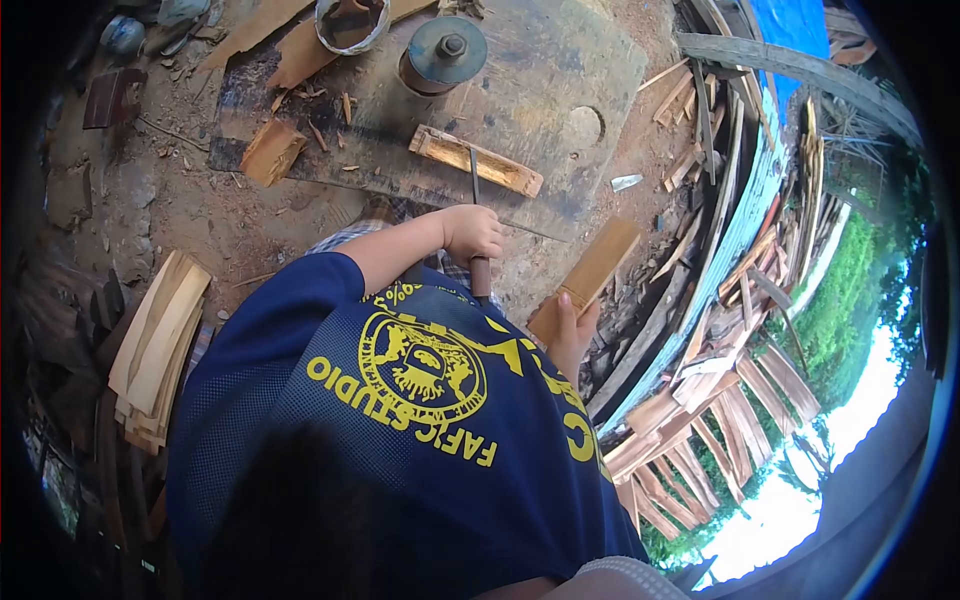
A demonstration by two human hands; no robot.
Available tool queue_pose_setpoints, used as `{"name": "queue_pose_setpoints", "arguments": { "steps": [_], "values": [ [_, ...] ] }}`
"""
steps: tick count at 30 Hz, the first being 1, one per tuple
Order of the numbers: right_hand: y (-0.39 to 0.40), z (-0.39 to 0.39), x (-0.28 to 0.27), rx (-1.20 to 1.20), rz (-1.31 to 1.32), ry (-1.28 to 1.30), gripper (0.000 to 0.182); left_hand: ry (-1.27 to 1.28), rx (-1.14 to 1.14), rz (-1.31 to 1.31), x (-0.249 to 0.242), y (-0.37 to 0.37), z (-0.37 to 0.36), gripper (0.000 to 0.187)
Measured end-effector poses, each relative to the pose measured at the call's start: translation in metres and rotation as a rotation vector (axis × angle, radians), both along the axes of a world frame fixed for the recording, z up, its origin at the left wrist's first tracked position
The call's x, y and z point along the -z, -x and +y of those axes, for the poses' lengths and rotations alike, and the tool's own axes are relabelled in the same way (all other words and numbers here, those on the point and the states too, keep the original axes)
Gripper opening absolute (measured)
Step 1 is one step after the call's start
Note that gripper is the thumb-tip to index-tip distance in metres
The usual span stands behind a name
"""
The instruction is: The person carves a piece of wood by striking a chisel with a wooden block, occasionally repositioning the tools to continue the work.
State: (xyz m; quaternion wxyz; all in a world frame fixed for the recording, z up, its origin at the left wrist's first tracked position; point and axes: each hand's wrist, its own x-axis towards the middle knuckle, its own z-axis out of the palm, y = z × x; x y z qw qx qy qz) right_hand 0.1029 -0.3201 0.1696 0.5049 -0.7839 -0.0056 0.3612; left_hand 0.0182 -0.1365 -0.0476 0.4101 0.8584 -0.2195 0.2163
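My left hand (473, 232) is closed around a narrow-bladed hand tool with a wooden handle (480, 275). Its dark metal blade (474, 170) points away from me and overlaps a hollowed wooden piece (478, 163) on the worn work board (545, 75). The handle end lies close to my shirt. On the right, my right hand (572, 332) grips a flat rectangular wooden block (605, 258), with the thumb on its top face. The block slants up and away from me, beyond the board's near edge.
A heavy metal cylinder with a bolt on top (440, 60) and a round container (352, 22) stand on the board. A wood chunk (272, 152) lies at its left. Curved wooden slats (155, 345) are stacked left; more wood pieces (690, 475) line the right.
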Motion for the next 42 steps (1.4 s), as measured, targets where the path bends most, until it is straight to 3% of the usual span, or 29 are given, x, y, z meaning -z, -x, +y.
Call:
{"name": "queue_pose_setpoints", "arguments": {
  "steps": [4,7,10,14,18,19,20,21,22,24,26,30,32,34,38,40,41,42],
  "values": [
    [0.01,-0.01,0.008,-0.007,0.004,0.06,0.036,0.012,0.0,0.033,-0.012,-0.008,0.005,0.031],
    [0.015,-0.014,0.006,0.073,0.094,-0.006,0.035,0.169,-0.072,0.023,-0.03,-0.019,0.022,0.033],
    [0.013,-0.007,-0.011,0.043,-0.009,-0.006,0.034,0.214,-0.088,0.063,-0.044,-0.021,0.038,0.033],
    [-0.004,0.004,-0.046,-0.205,-0.341,0.02,0.039,0.263,-0.119,0.15,-0.047,-0.024,0.047,0.035],
    [-0.006,0.032,-0.102,-0.124,-0.339,-0.365,0.04,0.325,-0.137,0.189,-0.055,-0.021,0.05,0.034],
    [-0.024,0.029,-0.108,-0.205,-0.415,-0.48,0.044,0.335,-0.169,0.186,-0.057,-0.02,0.05,0.034],
    [-0.027,0.016,-0.127,-0.058,-0.352,-0.459,0.047,0.346,-0.201,0.185,-0.059,-0.02,0.05,0.034],
    [-0.02,0.03,-0.151,-0.118,-0.35,-0.635,0.046,0.349,-0.208,0.188,-0.061,-0.02,0.052,0.034],
    [-0.021,0.028,-0.164,-0.074,-0.426,-0.616,0.059,0.36,-0.201,0.195,-0.062,-0.019,0.054,0.034],
    [-0.012,0.043,-0.175,-0.072,-0.585,-0.733,0.06,0.373,-0.198,0.202,-0.064,-0.02,0.056,0.034],
    [-0.002,0.06,-0.145,-0.07,-0.605,-0.817,0.061,0.401,-0.212,0.132,-0.066,-0.021,0.057,0.031],
    [0.015,0.052,-0.018,-0.583,-0.382,0.274,0.037,0.398,-0.248,0.13,-0.071,-0.019,0.054,0.03],
    [0.009,0.048,-0.026,-0.656,-0.476,0.317,0.044,0.458,-0.31,0.077,-0.066,-0.018,0.044,0.029],
    [-0.003,0.052,-0.075,-0.656,-0.501,0.33,0.046,0.433,-0.288,0.091,-0.057,-0.019,0.042,0.031],
    [-0.019,0.051,-0.143,-0.146,-0.618,-0.38,0.039,0.384,-0.255,0.158,-0.068,-0.023,0.053,0.033],
    [-0.003,0.063,-0.14,0.043,-0.53,-0.812,0.04,0.391,-0.26,0.203,-0.071,-0.025,0.058,0.036],
    [-0.009,0.045,-0.083,-0.078,-0.447,-1.077,0.045,0.383,-0.263,0.201,-0.069,-0.027,0.06,0.036],
    [0.004,0.062,-0.057,-0.315,-0.476,-0.298,0.047,0.431,-0.291,0.184,-0.065,-0.032,0.059,0.036]
  ]
}}
